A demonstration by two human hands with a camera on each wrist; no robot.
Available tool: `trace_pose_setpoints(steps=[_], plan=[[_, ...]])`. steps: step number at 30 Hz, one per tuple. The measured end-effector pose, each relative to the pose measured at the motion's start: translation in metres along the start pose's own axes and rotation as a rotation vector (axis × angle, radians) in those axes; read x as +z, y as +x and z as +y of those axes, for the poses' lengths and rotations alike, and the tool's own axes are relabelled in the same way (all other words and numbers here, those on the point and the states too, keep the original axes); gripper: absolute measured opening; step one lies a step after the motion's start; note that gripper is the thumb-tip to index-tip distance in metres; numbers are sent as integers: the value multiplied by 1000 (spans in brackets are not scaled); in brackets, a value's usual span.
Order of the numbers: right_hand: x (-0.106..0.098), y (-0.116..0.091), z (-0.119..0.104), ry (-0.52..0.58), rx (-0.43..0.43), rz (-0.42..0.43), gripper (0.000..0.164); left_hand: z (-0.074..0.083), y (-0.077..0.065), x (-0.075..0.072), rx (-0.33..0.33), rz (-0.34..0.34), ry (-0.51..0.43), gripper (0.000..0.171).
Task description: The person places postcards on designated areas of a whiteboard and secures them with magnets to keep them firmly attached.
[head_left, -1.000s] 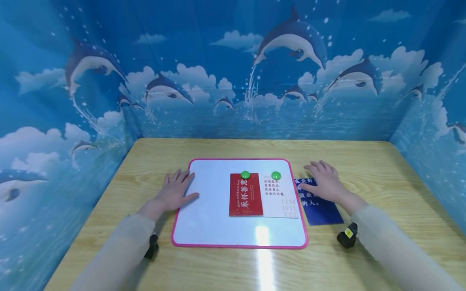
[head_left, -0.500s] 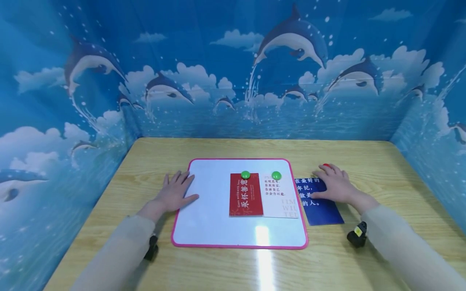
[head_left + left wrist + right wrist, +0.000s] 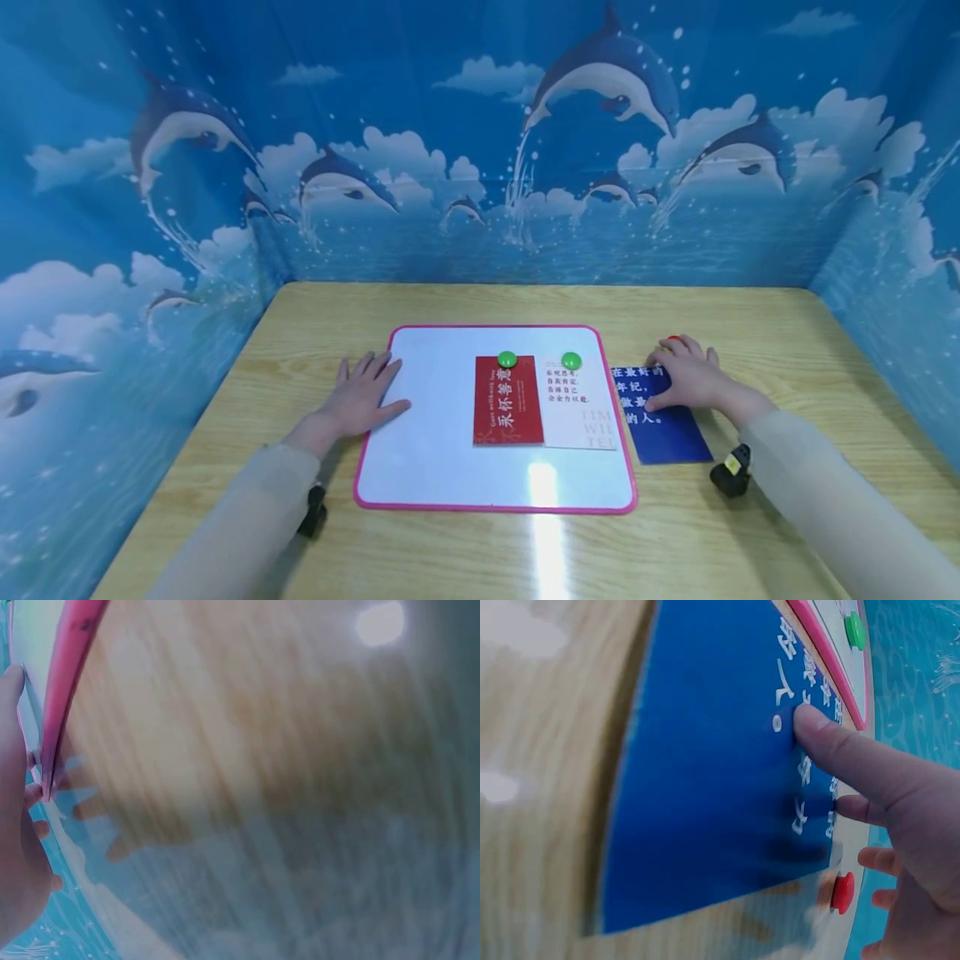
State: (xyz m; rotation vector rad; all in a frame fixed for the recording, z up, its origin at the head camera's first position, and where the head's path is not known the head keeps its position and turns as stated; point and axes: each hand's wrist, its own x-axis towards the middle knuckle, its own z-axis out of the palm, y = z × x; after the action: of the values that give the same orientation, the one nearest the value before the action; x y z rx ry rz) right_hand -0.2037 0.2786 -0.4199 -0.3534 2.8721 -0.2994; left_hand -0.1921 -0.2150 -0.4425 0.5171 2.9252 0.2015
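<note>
A small whiteboard (image 3: 431,450) with a pink rim lies flat on the table. My left hand (image 3: 365,396) rests on its left edge, fingers spread and thumb over the white surface. A red card (image 3: 498,425) and a white card (image 3: 573,425) lie side by side on the board, each with a round green magnet (image 3: 572,361) at its top. Right of the board lies a blue card (image 3: 697,772) with white characters. My right hand (image 3: 690,379) is over it, thumb touching its face and index finger at its far edge. A red magnet (image 3: 843,893) sits beside that card, mostly hidden in the head view.
The wooden table (image 3: 450,550) has a bright light reflection near its front. A blue curtain (image 3: 420,225) printed with dolphins stands behind it and along both sides. Each wrist carries a black camera (image 3: 731,472).
My right hand has shifted right from beside the board's edge, then slightly down onto the blue card. The red magnet has come partly into view behind the fingers. My left hand stays put.
</note>
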Motion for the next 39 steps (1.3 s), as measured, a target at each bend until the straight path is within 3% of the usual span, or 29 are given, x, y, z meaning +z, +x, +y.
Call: trace_pose_setpoints(steps=[26, 33, 39], plan=[[-5, -1, -4, 37, 127, -65, 87, -4, 1, 3, 8, -3, -11, 77], [-7, -8, -12, 12, 188, -79, 89, -3, 0, 2, 8, 3, -10, 77], [-4, -10, -17, 67, 261, -94, 94, -2, -2, 2, 11, 11, -12, 77]])
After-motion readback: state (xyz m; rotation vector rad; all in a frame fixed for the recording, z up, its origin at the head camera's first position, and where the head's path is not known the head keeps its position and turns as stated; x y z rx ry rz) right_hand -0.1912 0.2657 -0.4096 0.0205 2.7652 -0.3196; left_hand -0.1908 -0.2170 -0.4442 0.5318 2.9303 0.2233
